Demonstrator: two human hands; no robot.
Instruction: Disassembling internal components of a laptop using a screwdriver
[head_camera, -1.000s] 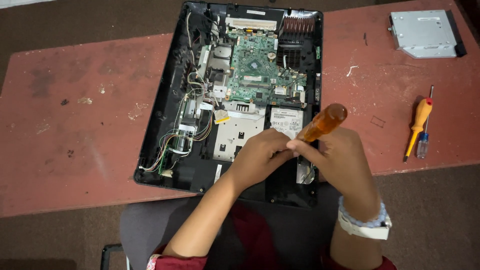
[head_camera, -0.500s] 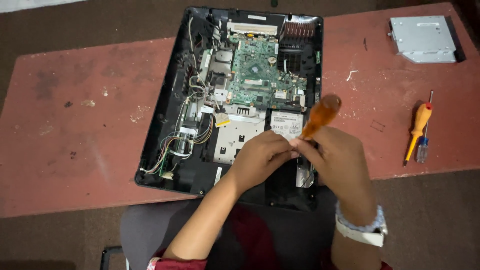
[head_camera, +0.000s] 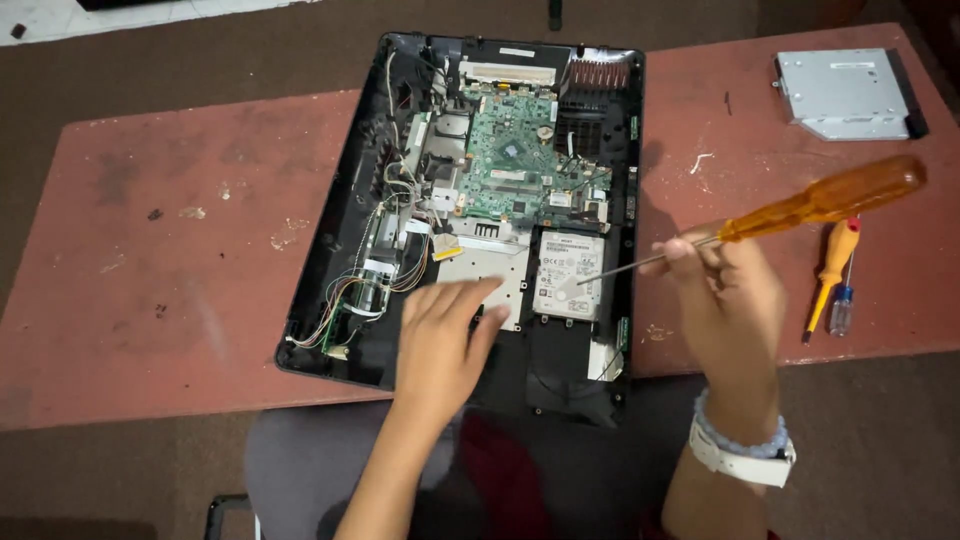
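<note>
Head view: one camera, looking down.
Right hand (head_camera: 735, 300): closed around the shaft of the long amber-handled screwdriver (head_camera: 790, 212); tip hangs over the hard drive (head_camera: 570, 277).
Left hand (head_camera: 440, 335): open, fingers spread flat, holding nothing, resting on the metal plate (head_camera: 490, 262) of the opened computer chassis (head_camera: 340, 230).
Handling: screwdriver likely light, rigid, smooth-handled; grip better at the handle. Green circuit board (head_camera: 510, 165) looks fragile.
Labels: white rectangular sticker on the drive's top.
Table (head_camera: 150, 250): optical drive (head_camera: 845, 93) at far right corner; small orange screwdriver (head_camera: 832, 265) near the right edge.
</note>
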